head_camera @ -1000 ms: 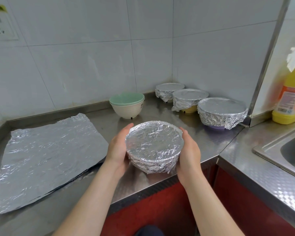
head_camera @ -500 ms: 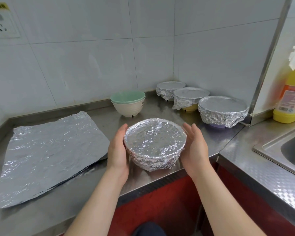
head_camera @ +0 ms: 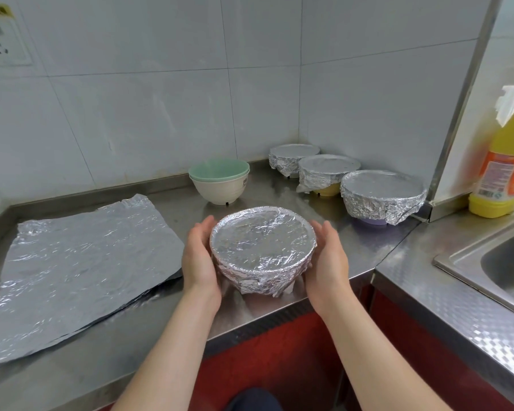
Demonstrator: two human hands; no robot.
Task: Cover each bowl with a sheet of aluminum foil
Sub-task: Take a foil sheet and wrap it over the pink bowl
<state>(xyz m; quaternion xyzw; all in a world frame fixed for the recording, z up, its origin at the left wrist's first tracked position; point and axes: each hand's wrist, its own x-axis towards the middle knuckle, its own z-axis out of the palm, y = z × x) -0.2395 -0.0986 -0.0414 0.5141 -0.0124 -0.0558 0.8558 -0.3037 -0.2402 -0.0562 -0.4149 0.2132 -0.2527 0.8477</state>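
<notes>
**Fourth bowl wrapped; hands easing off**

Change: a second ago both palms clasped the wrapped bowl (head_camera: pixel 263 247) tight. The right hand (head_camera: pixel 327 259) then came off. Now it stands just beside the bowl's 3 o'clock side, fingers (head_camera: pixel 327 232) straight and together, palm facing the foil; contact cannot be told. The left hand (head_camera: pixel 201 256) lies flat along the 9 o'clock side, fingers straight, touching the foil, not curled round it. Reading: crimping of this bowl looks done; a last pat or release is in hand.

Position: bowl sits on the worktop (head_camera: pixel 282 194) near its front edge, centre of view.

Appearance: foil drawn taut over the rim, top flat but finely creased, skirt crumpled down the wall, ragged at the foot.

Remaining: covered bowls (head_camera: pixel 382 194) stand in a row of three at 1 o'clock. Uncovered bowls (head_camera: pixel 220 185), green nested in white, wait at 12 o'clock. Foil sheets (head_camera: pixel 80 271) lie stacked at 9 o'clock.
</notes>
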